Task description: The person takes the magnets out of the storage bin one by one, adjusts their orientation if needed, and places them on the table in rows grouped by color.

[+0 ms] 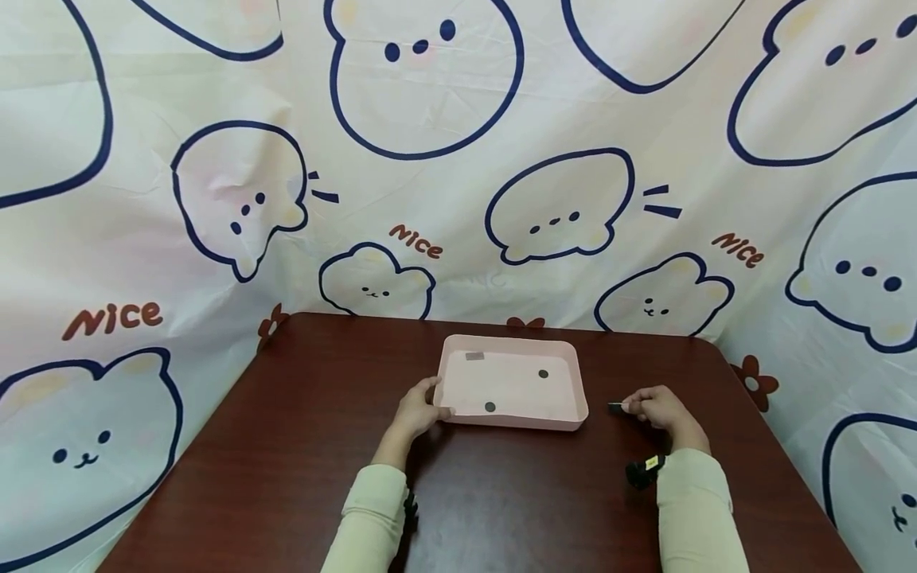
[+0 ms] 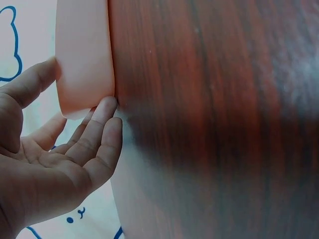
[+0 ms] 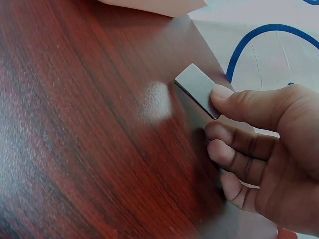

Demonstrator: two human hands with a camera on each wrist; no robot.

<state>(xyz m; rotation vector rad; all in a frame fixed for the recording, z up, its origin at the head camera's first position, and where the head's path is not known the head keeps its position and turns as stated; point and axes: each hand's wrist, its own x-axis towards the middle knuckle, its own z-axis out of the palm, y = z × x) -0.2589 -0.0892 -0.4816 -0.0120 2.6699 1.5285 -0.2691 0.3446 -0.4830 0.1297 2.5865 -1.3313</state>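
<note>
Two hands of mine are on the dark wooden table [image 1: 301, 446], one at each side of the pink tray [image 1: 458, 350] that stands in the middle of the frame. My left hand [image 1: 418, 411] touches the left near corner of the tray; in the left wrist view its fingers [image 2: 102, 130] are straight and relaxed, with the fingertips against the tray wall and the thumb on the other side of the corner, so it grips nothing. My right hand [image 1: 659, 407] is at the right of the tray, apart from it, and it pinches a small flat grey rectangular piece [image 3: 197, 89] between the thumb and the index finger, while the other fingers are curled under. The piece is tilted and points toward the tray, just above the table surface.

Inside the tray lie two small dark round pieces, one [image 1: 490, 407] near the front wall and one [image 1: 543, 373] more to the right, and a small grey rectangle [image 1: 474, 356] in the far left corner. Behind the table hangs a white cloth with blue cartoon animals [image 1: 559, 207]
</note>
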